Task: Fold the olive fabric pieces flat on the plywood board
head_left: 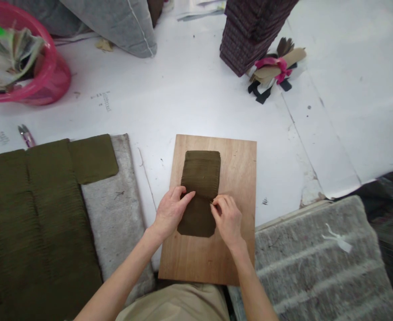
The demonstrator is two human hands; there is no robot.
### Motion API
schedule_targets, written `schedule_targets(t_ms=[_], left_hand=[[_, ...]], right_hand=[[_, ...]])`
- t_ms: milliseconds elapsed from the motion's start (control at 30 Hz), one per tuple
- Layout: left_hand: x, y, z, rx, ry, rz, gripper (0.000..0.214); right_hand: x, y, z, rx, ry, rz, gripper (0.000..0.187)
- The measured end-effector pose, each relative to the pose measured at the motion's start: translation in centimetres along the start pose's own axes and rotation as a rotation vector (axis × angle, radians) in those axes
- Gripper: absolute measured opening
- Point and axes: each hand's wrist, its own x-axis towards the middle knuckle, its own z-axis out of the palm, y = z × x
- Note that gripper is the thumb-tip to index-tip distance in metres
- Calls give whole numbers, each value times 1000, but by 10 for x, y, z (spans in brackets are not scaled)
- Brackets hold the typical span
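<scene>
An olive-brown fabric piece (pixel 201 176) lies lengthwise on a wooden board (pixel 239 178) in front of me. My left hand (pixel 169 211) presses on the piece's left edge at its middle, fingers bent and together. My right hand (pixel 228 216) pinches the right edge at the same height, thumb and forefinger closed on the cloth. The fabric looks slightly narrowed between the two hands.
Rows of matching olive fabric pieces (pixel 32 214) lie on grey felt (pixel 116 196) at the left. More grey felt (pixel 316 263) sits at the right. A pink basin (pixel 54 71), small snips (pixel 26 135), a dark fabric stack (pixel 250 31) and a tied bundle (pixel 276 67) rest on the white table.
</scene>
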Motion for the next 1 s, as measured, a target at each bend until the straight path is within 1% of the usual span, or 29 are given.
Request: schedule_targets(t_ms=[67,133,267,300,367,433,467,567,633,667,833,1000], left_hand=[[3,-1,-2,23,-19,72,39],[7,-2,-6,38,-53,109,35],[14,-4,-16,58,-136,145,12],[14,-5,-17,52,-147,148,9],[13,-5,-19,3,-159,136,11],[9,-4,-18,-112,-171,81,13],[6,-4,-16,-185,-181,32,13],[-3,-1,-12,-370,-201,-178,12],[-8,1,-8,-420,-210,-304,18],[-11,2,-7,-430,-219,-345,21],[-23,2,-1,-545,-285,-435,28],[-38,2,4,-673,-385,-499,33]], right_hand=[[-4,1,-1,68,-5,-44,9],[-7,4,0,143,-12,-42,9],[-11,8,7,194,29,86,7],[-10,9,9,192,41,122,9],[-9,9,12,170,47,178,17],[-7,7,13,133,41,207,23],[-6,6,13,114,36,218,25],[-4,3,12,75,18,239,29],[-3,1,11,59,14,245,30],[-3,1,11,51,14,244,30],[-2,-1,11,31,25,227,32],[-2,0,13,24,33,226,33]])
